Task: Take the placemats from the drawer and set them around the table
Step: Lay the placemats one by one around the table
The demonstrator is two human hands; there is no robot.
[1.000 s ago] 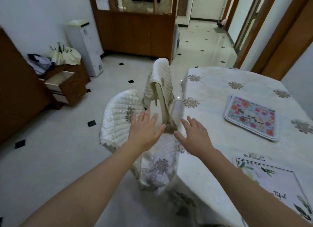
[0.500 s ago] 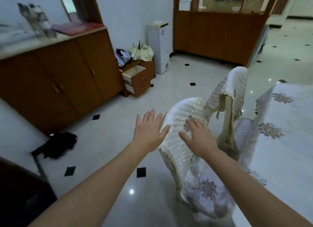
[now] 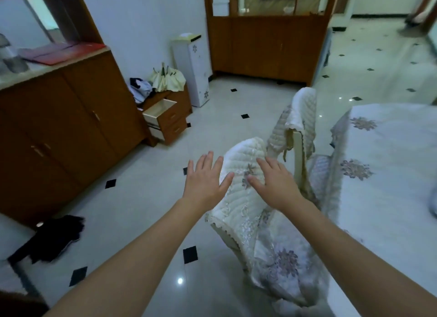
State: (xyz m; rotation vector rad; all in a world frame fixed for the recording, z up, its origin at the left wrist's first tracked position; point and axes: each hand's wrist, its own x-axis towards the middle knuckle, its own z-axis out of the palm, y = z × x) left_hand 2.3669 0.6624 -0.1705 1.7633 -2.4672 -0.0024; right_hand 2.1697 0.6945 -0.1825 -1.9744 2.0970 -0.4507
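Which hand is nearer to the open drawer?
Left. The left hand is out over the floor on the open drawer's side; the right hand is in front of the quilted chair back, farther from it. Neither touches it.

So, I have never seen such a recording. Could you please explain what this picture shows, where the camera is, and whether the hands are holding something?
There is no machine here. A person wears one wide-angle camera on the head, which looks forward and down, so you see their own two bare arms reaching out from the bottom of the picture.

The left hand and the right hand both have straight, spread fingers. Neither has a grip on anything; both are empty.

Behind the hands stand two chairs with quilted white covers, the nearer chair and the farther chair. On the right is the table under a flowered cloth. No placemat shows on the visible part of it.

Across the tiled floor, a small wooden cabinet has its top drawer pulled open. Whether placemats lie inside cannot be seen from here.
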